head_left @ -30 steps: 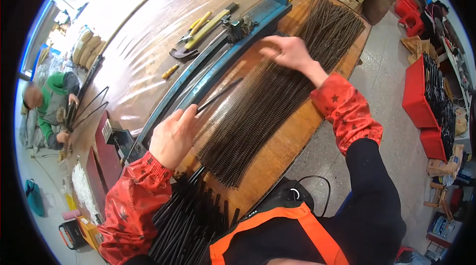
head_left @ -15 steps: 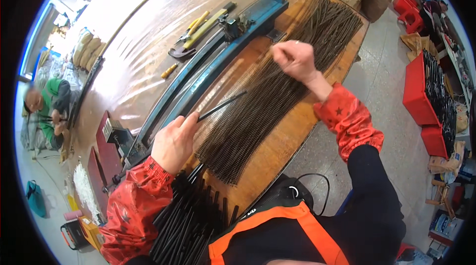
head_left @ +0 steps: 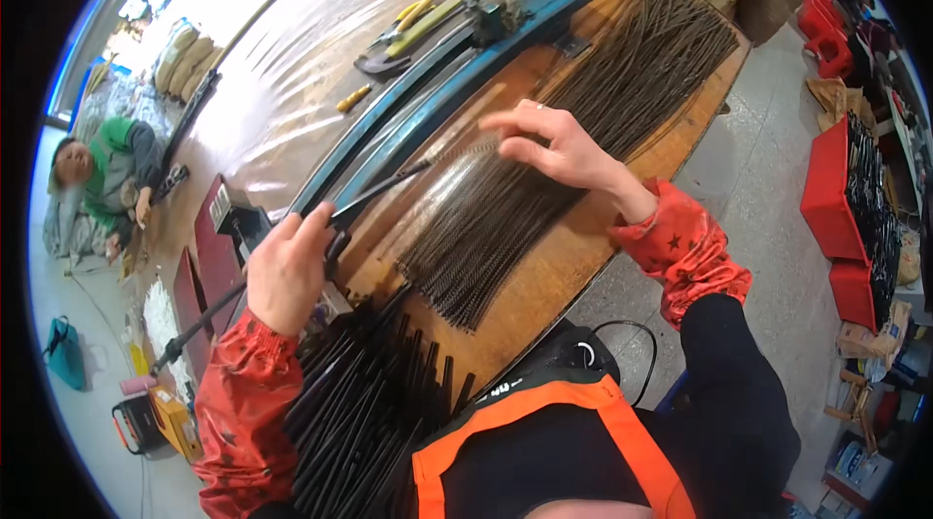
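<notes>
My left hand (head_left: 287,271) is closed around the near end of a thin black tube (head_left: 381,190), which points up and to the right. From the tube's far tip a long thin coil spring (head_left: 465,152) runs toward my right hand (head_left: 549,145). That hand hovers over the bench with its fingers stretched out and the thumb apart; the fingertips are slightly blurred beside the spring. Below both hands lies a wide pile of dark coil springs (head_left: 505,237). A bundle of black tubes (head_left: 364,412) rests by my left forearm.
A blue metal bench fixture (head_left: 418,116) crosses the table beyond the springs. Yellow-handled pliers (head_left: 418,9) and a small yellow-handled tool (head_left: 354,98) lie behind it. Red bins (head_left: 834,198) stand on the floor at right. Another person (head_left: 107,169) sits at far left.
My right hand has shifted left toward the tube, and its fingers have gone from a fist to stretched out. My left hand has moved left and slightly down with the black tube.
</notes>
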`<state>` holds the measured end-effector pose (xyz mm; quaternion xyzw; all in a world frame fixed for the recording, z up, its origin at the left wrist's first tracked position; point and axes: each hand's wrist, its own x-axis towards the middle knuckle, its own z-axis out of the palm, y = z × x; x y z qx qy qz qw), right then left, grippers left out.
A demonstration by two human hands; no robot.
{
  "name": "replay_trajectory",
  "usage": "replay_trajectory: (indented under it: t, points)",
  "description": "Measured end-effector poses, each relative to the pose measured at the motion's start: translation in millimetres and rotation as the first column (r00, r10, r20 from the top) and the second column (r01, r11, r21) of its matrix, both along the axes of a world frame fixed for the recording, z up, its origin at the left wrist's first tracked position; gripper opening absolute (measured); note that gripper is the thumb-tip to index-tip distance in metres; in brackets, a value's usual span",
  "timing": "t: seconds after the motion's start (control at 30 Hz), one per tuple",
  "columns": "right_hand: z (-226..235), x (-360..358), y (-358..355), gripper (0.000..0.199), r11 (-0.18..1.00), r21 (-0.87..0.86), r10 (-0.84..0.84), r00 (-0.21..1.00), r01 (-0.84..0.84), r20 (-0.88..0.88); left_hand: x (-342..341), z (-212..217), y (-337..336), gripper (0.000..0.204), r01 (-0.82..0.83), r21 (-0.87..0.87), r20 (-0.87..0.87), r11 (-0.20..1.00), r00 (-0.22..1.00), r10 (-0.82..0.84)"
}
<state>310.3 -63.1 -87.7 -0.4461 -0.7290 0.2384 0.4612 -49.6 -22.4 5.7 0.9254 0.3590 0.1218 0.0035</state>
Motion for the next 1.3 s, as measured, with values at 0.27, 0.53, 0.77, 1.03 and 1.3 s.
replay_trajectory:
  t: [0.27, 0.53, 0.77, 1.03, 1.3]
  points:
    - [-13.9, -30.0, 18.0, 0.026, 0.969, 0.233, -0.106, 0.991, 0.084, 0.085, -30.6, 12.8, -16.0, 0.027, -0.038, 0.008, 0.066, 0.999, 0.997, 0.037]
    - [3.9, -81.3, 23.6, 0.028, 0.969, 0.240, -0.083, 0.995, 0.067, 0.055, -49.6, 12.8, -24.5, 0.028, -0.081, 0.083, -0.061, 0.993, 0.994, 0.086]
    - [-8.4, -94.4, 38.0, 0.024, 0.897, 0.430, -0.198, 0.962, 0.101, 0.189, -98.2, 12.4, -18.8, 0.022, -0.069, 0.140, 0.126, 0.988, 0.991, 0.051]
    - [-13.9, -144.9, 82.1, 0.020, 0.980, -0.197, 0.008, 0.987, 0.024, 0.159, -169.1, 57.8, -12.7, 0.016, -0.371, 0.298, 0.305, 0.880, 0.910, 0.281]
    - [39.0, -327.9, 116.5, 0.021, 0.821, 0.025, 0.568, 0.811, -0.571, -0.139, -233.2, 67.2, -59.1, 0.019, -0.466, 0.347, 0.280, 0.814, 0.880, 0.385]
